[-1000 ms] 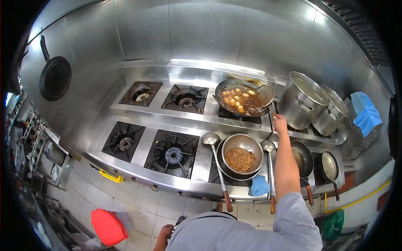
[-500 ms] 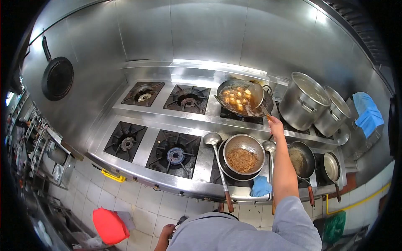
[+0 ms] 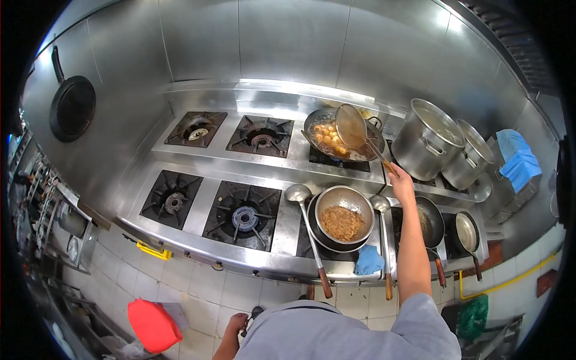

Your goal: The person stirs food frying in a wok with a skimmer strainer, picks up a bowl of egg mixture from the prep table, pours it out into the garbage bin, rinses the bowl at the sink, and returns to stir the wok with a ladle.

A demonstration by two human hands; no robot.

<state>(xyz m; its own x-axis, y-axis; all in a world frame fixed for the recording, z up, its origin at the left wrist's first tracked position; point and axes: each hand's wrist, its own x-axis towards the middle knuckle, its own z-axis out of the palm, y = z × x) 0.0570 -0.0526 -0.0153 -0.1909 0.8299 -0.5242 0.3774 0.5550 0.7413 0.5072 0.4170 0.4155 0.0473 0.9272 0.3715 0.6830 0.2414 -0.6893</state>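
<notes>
Right hand (image 3: 401,179) at centre-right of view, arm reaching up from 5 o'clock. Fingers curled closed round the wooden handle (image 3: 390,169) of the skimmer (image 3: 351,127); no gap seen between grip and wood.

Skimmer runs from the fingers toward 10–11 o'clock. Its round mesh is tilted, over the right part of the wok (image 3: 321,113). Whether its lower edge touches the liquid, cannot tell.

Wok itself at 10 o'clock from the fingers, on a back burner of the stove (image 3: 204,162). In it, brown liquid with pale orange pieces (image 3: 327,137), partly hidden by the mesh.

Left hand (image 3: 238,321) low by the person's side, well off toward 7–8 o'clock from the right. Fingers look bent; whether they grip anything, cannot tell.

About the right hand: bowl (image 3: 345,197) of brown food (image 3: 341,222) at 8 o'clock; head of one ladle (image 3: 380,204) near, at 7 o'clock; blue cloth (image 3: 369,261) farther along 7 o'clock, just beside that ladle's shaft. Dark pan (image 3: 427,223) at 5 o'clock. Tall pot (image 3: 420,156) at 1 o'clock, second pot (image 3: 468,165) between 2 and 3 o'clock.
</notes>
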